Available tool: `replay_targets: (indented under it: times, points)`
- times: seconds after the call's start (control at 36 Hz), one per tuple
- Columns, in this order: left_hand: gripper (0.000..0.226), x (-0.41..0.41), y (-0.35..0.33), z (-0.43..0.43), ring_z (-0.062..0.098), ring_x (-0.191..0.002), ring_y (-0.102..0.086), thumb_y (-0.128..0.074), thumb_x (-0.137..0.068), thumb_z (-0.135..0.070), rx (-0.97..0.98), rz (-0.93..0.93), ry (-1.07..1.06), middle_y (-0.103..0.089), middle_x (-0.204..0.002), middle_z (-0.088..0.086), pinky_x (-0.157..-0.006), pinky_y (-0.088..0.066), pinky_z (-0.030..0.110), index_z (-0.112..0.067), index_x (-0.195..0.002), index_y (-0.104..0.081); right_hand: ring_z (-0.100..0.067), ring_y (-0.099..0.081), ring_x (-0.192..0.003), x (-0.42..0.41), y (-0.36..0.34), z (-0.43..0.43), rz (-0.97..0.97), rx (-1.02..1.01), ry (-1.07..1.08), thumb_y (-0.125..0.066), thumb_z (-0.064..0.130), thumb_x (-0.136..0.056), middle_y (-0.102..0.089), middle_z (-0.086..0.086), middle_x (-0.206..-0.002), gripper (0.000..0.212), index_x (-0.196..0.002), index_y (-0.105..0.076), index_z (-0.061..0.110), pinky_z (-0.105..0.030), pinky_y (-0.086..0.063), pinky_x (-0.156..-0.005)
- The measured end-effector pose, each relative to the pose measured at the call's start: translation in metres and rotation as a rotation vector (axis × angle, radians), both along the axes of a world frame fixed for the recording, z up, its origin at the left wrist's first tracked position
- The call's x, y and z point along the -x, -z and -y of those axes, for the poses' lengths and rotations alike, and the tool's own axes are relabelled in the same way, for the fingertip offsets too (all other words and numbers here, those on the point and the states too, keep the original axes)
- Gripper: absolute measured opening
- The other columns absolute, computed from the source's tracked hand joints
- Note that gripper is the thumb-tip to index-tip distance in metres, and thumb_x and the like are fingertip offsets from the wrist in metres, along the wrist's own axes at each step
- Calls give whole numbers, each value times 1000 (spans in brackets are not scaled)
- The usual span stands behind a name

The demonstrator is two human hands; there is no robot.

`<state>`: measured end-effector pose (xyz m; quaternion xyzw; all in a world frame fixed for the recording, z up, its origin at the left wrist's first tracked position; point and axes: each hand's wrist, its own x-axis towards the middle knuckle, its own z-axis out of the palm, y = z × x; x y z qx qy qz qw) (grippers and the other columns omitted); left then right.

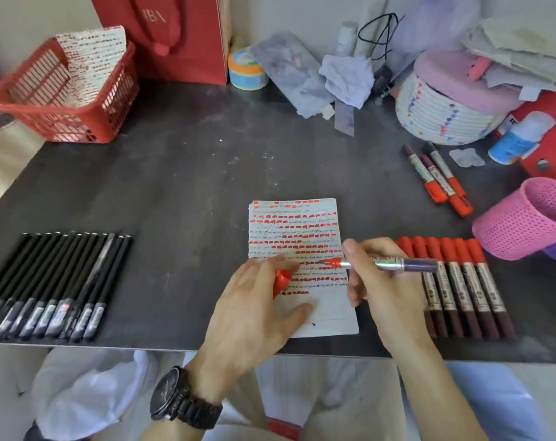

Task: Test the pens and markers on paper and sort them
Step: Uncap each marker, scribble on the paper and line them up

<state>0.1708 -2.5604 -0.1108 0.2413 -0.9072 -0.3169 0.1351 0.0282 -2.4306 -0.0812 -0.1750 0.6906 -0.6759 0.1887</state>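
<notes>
now, marker (388,264) over paper (302,224)

A dark, scuffed table (190,186) fills the frame. At centre lies a red-marked paper (289,230). A row of black pens (57,281) lies lower left and a row of red-capped markers (461,281) lower right. Three more markers (437,178) lie upper right, beside a tipped pink mesh cup (521,218). A red basket (25,106) stands upper left.

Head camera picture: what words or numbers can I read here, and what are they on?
Nothing reads clearly enough to quote.
Red bag: pale letters, too blurred.
Paper: handwriting between the red marks, too small.
Row of markers: label print, blurred.
Black pens: labels blurred.
White bottle: label blurred.
</notes>
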Motion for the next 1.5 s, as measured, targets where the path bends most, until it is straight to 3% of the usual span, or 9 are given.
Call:
replay_targets:
  times: [0.08, 0.19, 0.36, 0.47, 0.67, 0.83, 1.0, 1.11, 1.5]
  points:
    - [58, 2, -1, -1, -12, -118, -37, -68, -78, -63, -6, -19, -6, -54, -122, -26, -101, -29, 10, -37, -126, -51, -19, -53, -38, -1, 4, 2, -38, -33, -31, -71, 46, -84, -58, -8, -50, 28, -76, -66, 20, -26, -42, -39]
    - [57, 1, -1, -1, -5, -124, -40, -70, -78, -61, 0, -43, -9, -54, -131, -23, -104, -38, 21, -33, -125, -53, -18, -55, -40, -5, 9, 4, -103, -74, -88, -67, 46, -87, -58, -7, -51, 25, -76, -67, 23, -25, -45, -43]
    - [57, 1, -1, -1, 1, -125, -41, -72, -78, -59, 35, -37, -3, -58, -133, -14, -107, -38, 26, -32, -125, -52, -8, -53, -44, -12, 16, 11, -247, -124, 48, -79, 38, -85, -55, 7, -48, 38, -59, -54, 25, -19, -43, -50]
    - [51, 2, 0, 1, -6, -131, -33, -75, -80, -53, 43, -71, 28, -61, -130, -14, -113, -25, 18, -29, -122, -59, -13, -51, -42, -11, 21, 13, -246, -184, 114, -75, 39, -80, -53, 2, -45, 37, -55, -51, 24, -27, -43, -48]
    - [48, 2, 2, 2, -8, -132, -26, -63, -82, -58, 65, -94, 45, -61, -129, -13, -114, -16, 13, -25, -117, -63, -7, -50, -42, -13, 25, 14, -278, -201, 107, -70, 28, -78, -54, 4, -47, 30, -53, -53, 29, -16, -40, -47]
    - [50, 3, 2, 2, -5, -133, -30, -64, -82, -60, 62, -70, 39, -61, -132, -13, -114, -20, 15, -26, -118, -62, -2, -50, -42, -12, 26, 15, -306, -200, 110, -70, 20, -78, -54, 11, -47, 30, -54, -54, 29, -9, -36, -46]
    - [50, 3, -2, 1, 1, -132, -37, -68, -80, -56, 49, -43, 35, -63, -131, -10, -114, -11, 9, -23, -118, -63, -3, -50, -43, -12, 28, 15, -323, -209, 105, -71, 20, -78, -55, 11, -48, 34, -52, -51, 26, -10, -36, -47]
    - [50, 2, -2, 0, 3, -130, -39, -69, -80, -56, 59, -39, 31, -63, -130, -11, -114, -17, 15, -23, -117, -63, -1, -53, -45, -13, 28, 15, -361, -232, 92, -72, 13, -78, -56, 14, -49, 36, -53, -52, 29, -7, -35, -49]
    - [49, 2, 0, 0, -2, -132, -37, -65, -82, -58, 46, -68, 43, -59, -127, -21, -118, -10, 9, -23, -117, -63, -6, -54, -46, -12, 29, 14, -377, -270, 92, -76, 7, -81, -59, 9, -52, 36, -55, -56, 23, -10, -38, -47]
